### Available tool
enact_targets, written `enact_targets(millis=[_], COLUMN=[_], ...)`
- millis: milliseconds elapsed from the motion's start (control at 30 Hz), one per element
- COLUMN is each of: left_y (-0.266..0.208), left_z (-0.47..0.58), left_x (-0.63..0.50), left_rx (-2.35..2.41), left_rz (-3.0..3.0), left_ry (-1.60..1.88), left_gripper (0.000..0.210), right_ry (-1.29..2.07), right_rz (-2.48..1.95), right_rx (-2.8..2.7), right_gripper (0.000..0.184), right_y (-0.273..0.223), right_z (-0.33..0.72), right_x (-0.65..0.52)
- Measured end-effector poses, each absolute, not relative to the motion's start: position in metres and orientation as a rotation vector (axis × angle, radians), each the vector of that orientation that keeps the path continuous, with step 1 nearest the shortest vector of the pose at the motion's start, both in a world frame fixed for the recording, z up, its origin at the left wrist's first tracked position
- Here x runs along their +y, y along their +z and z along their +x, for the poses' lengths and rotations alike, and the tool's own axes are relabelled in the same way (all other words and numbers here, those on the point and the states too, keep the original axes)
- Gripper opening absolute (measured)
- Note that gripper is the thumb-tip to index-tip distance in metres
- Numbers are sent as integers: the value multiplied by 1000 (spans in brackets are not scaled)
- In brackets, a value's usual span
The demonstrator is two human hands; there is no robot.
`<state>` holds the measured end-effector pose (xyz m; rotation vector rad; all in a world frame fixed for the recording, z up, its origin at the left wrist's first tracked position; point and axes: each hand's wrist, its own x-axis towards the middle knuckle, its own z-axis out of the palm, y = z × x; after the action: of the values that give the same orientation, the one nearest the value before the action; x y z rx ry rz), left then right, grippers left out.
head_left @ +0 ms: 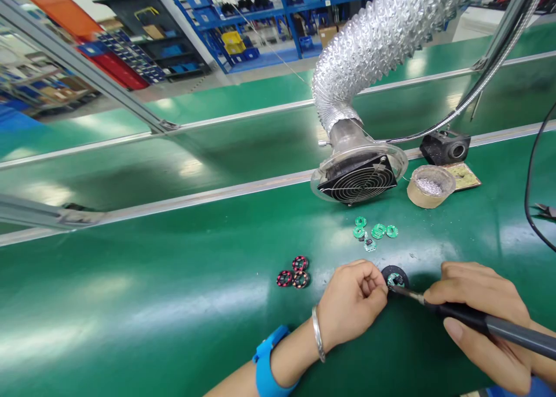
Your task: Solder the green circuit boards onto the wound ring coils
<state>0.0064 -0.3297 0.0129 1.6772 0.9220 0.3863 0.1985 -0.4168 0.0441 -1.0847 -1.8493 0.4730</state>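
Observation:
My right hand (486, 316) grips a soldering iron (464, 316), its metal tip slanting down to the left onto a small round green circuit board (395, 279). That board lies on a black round disc (405, 270) on the bench. Closed in a pinch, my left hand (354, 298) sits against the left edge of the disc, close to the iron's tip. What its fingertips hold is too small to make out. Beyond the disc lie several loose green ring boards (378, 230). Left of my left hand are three red-and-black rings (299, 263).
A fume fan (360, 184) on a silver duct (369, 55) hangs over the bench behind the boards. To its right stand a round tub (431, 186) of shiny bits, a flat yellow pad (464, 175) and a black holder (445, 148). Pliers (545, 211) and a black cable (527, 200) lie far right.

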Motion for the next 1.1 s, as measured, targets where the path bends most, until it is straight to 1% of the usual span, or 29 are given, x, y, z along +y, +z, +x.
enact_targets(millis=[300,467,600,633,733,767,867,967,1100], left_y=[13,13,14,15,16,16,16,16,15], left_z=[5,5,5,6,8,9,13,15,14], left_x=[-331,-331,-331,-332,-334,-333,-328,-317,-307], left_rx=[932,934,930,928,924,923,880,713,609], left_rz=[1678,1681,1708,1742,1927,1986,2062,2054,2049], left_ry=[389,398,393,391,366,358,350,319,298], left_gripper=[10,10,6,9,31,33,28,18,19], right_ry=[474,451,352,316,211,189,199,219,219], right_rz=[-1106,-1138,-1172,-1195,-1203,-1192,-1194,-1207,-1214], right_rx=[-1891,-1824,-1738,-1720,-1688,-1683,-1760,-1875,-1970], right_gripper=[27,23,23,25,38,40,34,26,29], right_y=[52,56,53,50,40,36,27,21,17], right_z=[202,203,201,200,199,198,195,190,185], right_x=[-417,-420,-420,-419,-413,-411,-402,-397,-396])
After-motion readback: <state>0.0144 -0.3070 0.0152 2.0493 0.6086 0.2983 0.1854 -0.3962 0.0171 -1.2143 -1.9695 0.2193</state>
